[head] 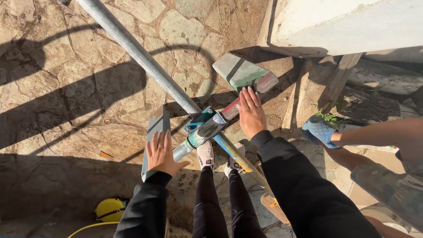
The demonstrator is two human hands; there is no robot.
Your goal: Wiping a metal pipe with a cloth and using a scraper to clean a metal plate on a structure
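Both hands lie flat, fingers together and outstretched, gripping nothing: the left hand [162,154] on a grey plank [155,139] at lower centre, the right hand [251,113] on a painted board [244,74] above. Pressing evenly should keep both steady against the clamp [205,128] on the diagonal pipe [141,55].

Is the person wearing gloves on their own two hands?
No: the left hand and right hand are bare, pressed flat on grey metal planks; only a nearby person's hand wears a blue glove.

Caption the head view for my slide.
Both hands, left hand and right hand, pressed flat on plates flanking a pole clamp.
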